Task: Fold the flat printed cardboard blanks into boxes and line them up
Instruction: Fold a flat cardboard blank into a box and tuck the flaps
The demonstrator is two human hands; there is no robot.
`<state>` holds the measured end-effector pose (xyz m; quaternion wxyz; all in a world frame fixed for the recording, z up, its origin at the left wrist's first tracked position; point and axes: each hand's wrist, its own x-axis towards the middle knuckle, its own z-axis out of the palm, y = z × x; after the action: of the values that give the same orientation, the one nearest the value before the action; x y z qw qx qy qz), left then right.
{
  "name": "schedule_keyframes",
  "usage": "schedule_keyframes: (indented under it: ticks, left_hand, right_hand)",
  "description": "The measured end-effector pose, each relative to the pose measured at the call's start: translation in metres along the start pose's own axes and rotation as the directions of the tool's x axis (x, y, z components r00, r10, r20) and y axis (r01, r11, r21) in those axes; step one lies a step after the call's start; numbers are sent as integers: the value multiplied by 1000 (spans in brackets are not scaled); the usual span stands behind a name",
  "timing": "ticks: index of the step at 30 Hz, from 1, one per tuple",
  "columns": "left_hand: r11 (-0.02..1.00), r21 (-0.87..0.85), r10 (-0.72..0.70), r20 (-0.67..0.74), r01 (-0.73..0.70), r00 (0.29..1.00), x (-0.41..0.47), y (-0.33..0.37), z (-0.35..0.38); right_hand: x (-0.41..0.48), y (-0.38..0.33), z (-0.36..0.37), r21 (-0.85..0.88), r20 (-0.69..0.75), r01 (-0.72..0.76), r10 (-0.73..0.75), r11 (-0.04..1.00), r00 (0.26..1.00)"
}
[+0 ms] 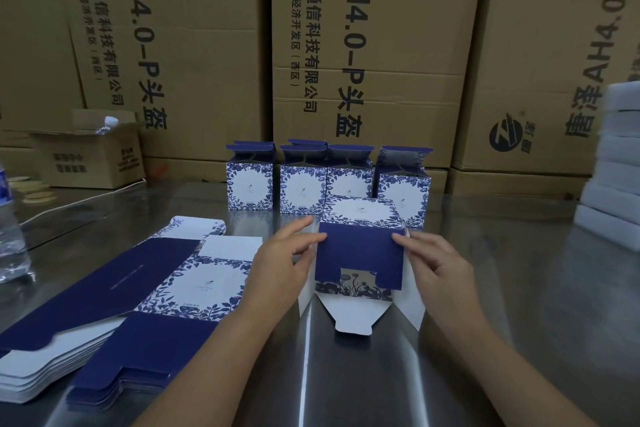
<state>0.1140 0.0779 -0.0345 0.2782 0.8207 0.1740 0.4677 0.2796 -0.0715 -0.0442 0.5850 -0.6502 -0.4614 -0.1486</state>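
A person's two bare hands work on a half-folded box (360,253) lying on its side on a shiny metal desk (502,288), near the middle; the left hand (280,263) presses its fingers against the box's left edge, its grip closed on the box; the right hand (436,263) pinches the right corner of a dark blue flap, its grip likewise closed on the box; white flaps splay out below toward the viewer. Just behind stands a row of finished boxes (311,180), blue floral print, upright with top flaps raised. To the left lies a stack of flat blanks (138,305), printed face up. Large brown cartons (374,45) fill the background; a water bottle (10,229) stands at the far left edge; white foam pieces (613,163) are stacked at the right.
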Motion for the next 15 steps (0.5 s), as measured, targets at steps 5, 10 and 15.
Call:
schedule_keyframes:
  ticks: [5, 10, 15]
  left_hand:
    - [998, 52, 19, -9, -19, 1000, 1, 0, 1]
    - [996, 78, 44, -5, -44, 999, -1, 4, 1]
    - [994, 81, 83, -109, -75, 990, -4, 15, -2]
  right_hand:
    - [-1, -2, 1, -64, -11, 38, -39, 997, 999]
    - [-2, -5, -1, -125, 35, 84, -80, 989, 996]
    - [-3, -11, 0, -253, 18, 226, -229, 941, 973]
